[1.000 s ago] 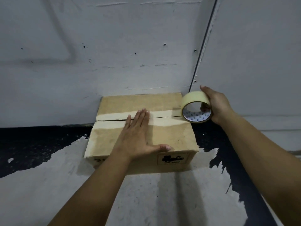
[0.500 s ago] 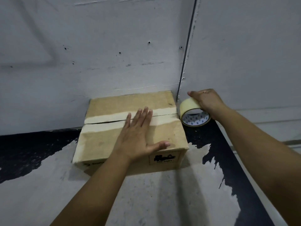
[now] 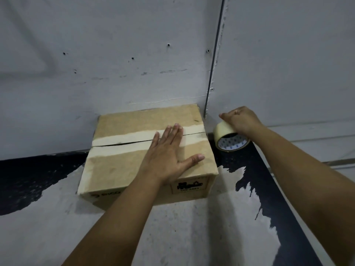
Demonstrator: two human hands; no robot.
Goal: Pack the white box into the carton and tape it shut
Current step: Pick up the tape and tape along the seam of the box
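Sitting against the grey wall [image 3: 134, 54], the carton [image 3: 119, 169] has its top flaps folded shut, so the white box is presumably inside, out of sight. Pale old tape marks run along the centre seam [image 3: 119, 144], which still shows a dark gap toward the carton's left end. On the carton's lid, right of middle, the left hand [image 3: 169, 156] lies flat with fingers spread, pressing the flaps down. Just right of the carton, the right hand [image 3: 242, 120] grips the tape roll [image 3: 228, 140] from above. Taping appears barely begun; sealing the seam remains.
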